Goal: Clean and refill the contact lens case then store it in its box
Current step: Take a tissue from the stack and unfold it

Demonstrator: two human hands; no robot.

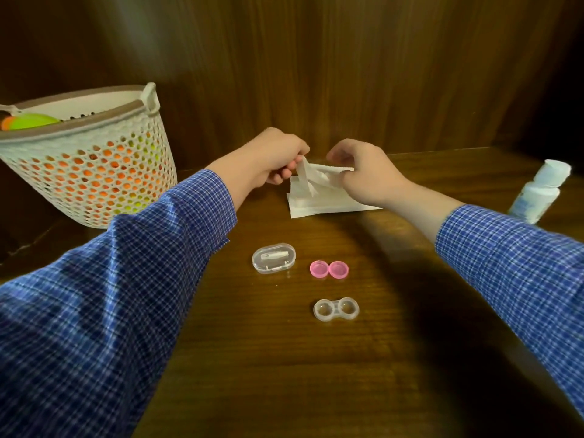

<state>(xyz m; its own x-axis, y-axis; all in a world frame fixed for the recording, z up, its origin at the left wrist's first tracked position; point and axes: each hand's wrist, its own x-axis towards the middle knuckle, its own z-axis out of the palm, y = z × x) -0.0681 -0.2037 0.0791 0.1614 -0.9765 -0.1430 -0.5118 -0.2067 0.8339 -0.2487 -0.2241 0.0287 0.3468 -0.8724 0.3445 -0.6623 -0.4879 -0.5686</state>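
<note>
A clear twin-well contact lens case [336, 309] lies uncapped on the wooden table [284, 374], near the front. Its two pink caps [329, 269] sit side by side just behind it. A clear oval box [274, 258] with a small tool inside stands to their left. Farther back lies a stack of white tissues [319, 202]. My left hand [275, 158] pinches a raised corner of the top tissue [303, 172]. My right hand [363, 172] grips the other side of that same tissue with curled fingers.
A white solution bottle [542, 191] stands at the right edge of the table. A perforated white basket [88, 159] holding orange and green items sits at the left. A dark wood panel wall rises right behind the tissues.
</note>
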